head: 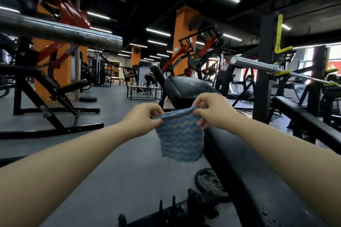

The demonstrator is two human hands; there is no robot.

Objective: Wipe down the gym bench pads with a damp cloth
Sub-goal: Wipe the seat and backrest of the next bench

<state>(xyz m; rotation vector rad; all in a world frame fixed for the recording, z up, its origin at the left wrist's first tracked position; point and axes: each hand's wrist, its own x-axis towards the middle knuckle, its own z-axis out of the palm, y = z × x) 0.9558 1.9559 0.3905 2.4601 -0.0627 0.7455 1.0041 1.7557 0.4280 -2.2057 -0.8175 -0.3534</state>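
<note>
Across a dim gym hall with a black ceiling, strip lights and orange pillars [185, 42], grey rubber flooring [114, 116] runs between black racks and red plate-loaded machines [193, 51]. Nearest the camera, a long black bench pad [258, 171] stretches away from the lower right, its surface speckled with water droplets, and rises into an angled back pad [186, 86] that also looks wet. A thick steel bar [60, 31] crosses the upper left, and a chrome barbell [258, 64] rests on yellow-green hooks of the upright at right. A low black wire rack [144, 92] farther back holds several pale bottles, too small to tell apart. On the floor beside the bench lies a black weight plate [210, 183]. Both bare forearms reach forward over the floor and the bench. The left hand [144, 118] and the right hand [212, 110] each pinch a top corner of the blue and beige wavy-striped cloth [180, 138], which hangs down between them in the air, just left of the bench pad.
</note>
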